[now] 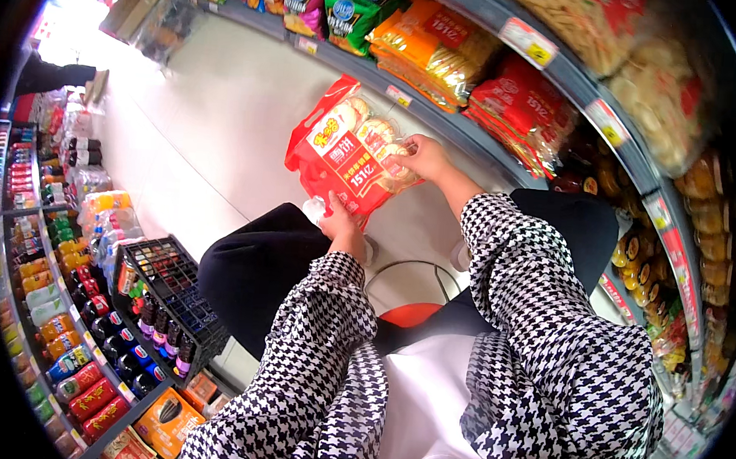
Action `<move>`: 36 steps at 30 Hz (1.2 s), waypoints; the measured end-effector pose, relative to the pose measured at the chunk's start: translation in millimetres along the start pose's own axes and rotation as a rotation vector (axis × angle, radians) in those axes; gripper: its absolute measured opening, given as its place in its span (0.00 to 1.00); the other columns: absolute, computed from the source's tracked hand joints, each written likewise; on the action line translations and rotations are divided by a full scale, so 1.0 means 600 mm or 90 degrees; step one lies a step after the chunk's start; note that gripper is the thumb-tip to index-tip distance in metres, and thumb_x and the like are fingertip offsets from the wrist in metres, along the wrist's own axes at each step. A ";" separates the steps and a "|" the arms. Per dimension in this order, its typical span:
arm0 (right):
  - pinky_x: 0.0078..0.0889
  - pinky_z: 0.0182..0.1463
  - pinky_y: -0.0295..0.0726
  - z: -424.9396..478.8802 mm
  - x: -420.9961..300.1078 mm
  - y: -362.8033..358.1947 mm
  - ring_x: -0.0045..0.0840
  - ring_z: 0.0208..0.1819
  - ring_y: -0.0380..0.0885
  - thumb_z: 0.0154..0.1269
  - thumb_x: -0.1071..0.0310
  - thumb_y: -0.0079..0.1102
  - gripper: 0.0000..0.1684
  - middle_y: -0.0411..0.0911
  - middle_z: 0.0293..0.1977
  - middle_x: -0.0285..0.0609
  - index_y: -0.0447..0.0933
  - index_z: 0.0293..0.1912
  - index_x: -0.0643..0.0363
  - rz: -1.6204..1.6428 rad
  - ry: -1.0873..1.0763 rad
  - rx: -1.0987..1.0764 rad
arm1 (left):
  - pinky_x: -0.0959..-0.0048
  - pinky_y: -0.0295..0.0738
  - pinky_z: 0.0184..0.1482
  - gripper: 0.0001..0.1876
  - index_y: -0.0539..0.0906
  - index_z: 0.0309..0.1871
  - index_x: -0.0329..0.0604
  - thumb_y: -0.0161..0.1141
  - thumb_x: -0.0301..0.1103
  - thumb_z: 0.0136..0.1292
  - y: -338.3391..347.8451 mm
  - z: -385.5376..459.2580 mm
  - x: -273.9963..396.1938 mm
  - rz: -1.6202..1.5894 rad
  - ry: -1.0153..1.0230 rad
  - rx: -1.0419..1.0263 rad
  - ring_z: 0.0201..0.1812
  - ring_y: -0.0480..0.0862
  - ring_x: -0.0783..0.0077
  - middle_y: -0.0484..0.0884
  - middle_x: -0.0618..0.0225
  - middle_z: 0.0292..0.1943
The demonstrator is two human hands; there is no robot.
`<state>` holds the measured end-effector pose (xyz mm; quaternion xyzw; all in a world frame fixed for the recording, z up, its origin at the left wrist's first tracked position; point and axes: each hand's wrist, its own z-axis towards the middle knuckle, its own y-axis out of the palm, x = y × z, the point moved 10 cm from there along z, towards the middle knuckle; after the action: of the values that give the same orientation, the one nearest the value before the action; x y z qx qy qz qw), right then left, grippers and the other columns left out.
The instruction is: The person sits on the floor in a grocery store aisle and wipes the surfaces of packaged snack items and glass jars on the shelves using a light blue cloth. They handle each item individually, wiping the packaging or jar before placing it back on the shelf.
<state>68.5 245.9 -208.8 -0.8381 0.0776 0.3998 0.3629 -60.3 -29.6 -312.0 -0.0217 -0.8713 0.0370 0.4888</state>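
Before me hangs a red plastic bag of rice crackers (354, 158) with a clear window that shows the round white crackers. It bears printed writing. My left hand (344, 228) holds its lower edge, thumb on the front. A crumpled white wad (314, 209), perhaps tissue or cloth, sticks out beside the left fingers. My right hand (429, 158) pinches the bag's right edge between thumb and fingers. The fingers behind the bag are hidden. Both hands are above the floor, between my knees and the snack shelf.
A low shelf (347, 68) holds orange cracker bags (419, 44), red cracker bags (520, 112) and green chip bags (349, 20). Jars (637, 274) stand at right. A black plastic crate (172, 280) with bottles stands by the drinks shelves (88, 338). A person's dark sleeve (52, 76) shows far left.
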 end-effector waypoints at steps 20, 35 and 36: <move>0.25 0.35 0.81 -0.130 0.219 -0.334 0.20 0.31 0.81 0.62 0.61 0.71 0.21 0.83 0.37 0.39 0.79 0.49 0.64 0.644 0.062 0.379 | 0.64 0.75 0.56 0.16 0.79 0.55 0.37 0.63 0.31 0.66 0.439 -0.252 0.201 0.204 0.047 -0.621 0.49 0.83 0.66 0.83 0.60 0.51; 0.28 0.48 0.78 -0.155 0.313 -0.437 0.25 0.46 0.80 0.61 0.62 0.73 0.24 0.82 0.49 0.39 0.79 0.54 0.63 0.719 0.095 0.625 | 0.59 0.73 0.64 0.33 0.63 0.71 0.36 0.64 0.31 0.66 0.510 -0.357 0.138 0.279 -0.145 -0.699 0.67 0.71 0.57 0.71 0.56 0.65; 0.28 0.48 0.79 -0.153 0.323 -0.434 0.24 0.46 0.80 0.62 0.62 0.72 0.24 0.83 0.48 0.39 0.80 0.54 0.62 0.706 0.113 0.643 | 0.59 0.74 0.64 0.32 0.63 0.71 0.35 0.63 0.31 0.66 0.513 -0.368 0.139 0.276 -0.143 -0.719 0.67 0.71 0.57 0.71 0.55 0.65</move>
<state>363.8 404.1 -169.2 -0.4368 0.6907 0.3708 0.4411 85.2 292.9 -152.8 -0.4498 -0.7783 -0.3299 0.2883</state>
